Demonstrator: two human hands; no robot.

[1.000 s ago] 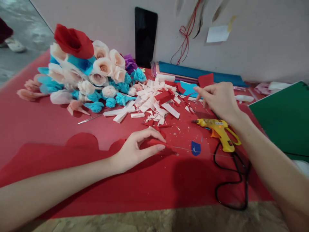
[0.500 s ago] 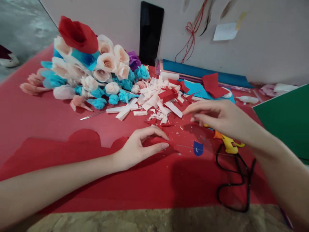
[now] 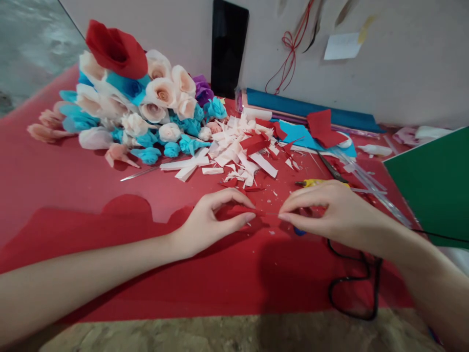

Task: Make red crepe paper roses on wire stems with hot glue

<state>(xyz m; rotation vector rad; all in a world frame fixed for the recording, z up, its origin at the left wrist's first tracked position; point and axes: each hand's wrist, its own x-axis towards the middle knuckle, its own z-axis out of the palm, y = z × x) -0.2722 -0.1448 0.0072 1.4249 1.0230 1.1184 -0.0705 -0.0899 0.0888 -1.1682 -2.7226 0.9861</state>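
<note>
My left hand is closed in a pinch around the end of a red paper strip. The strip's wavy edge trails leftward on the table behind that wrist. A thin wire sticks out of the red paper to the right. My right hand pinches this wire between thumb and fingertips, a short way from the left fingers. Just under the right thumb lies a small blue piece, partly covered. Behind the right hand, a yellow glue gun is half hidden.
Paper flowers crowd the back left. White and red paper scraps are heaped mid-table. Scissors and clear glue sticks lie right. A black cord loops near the front edge. A green board stands right.
My right hand has come down and left from above the glue gun, and its fingers have closed on the wire. My left hand has stayed almost still.
</note>
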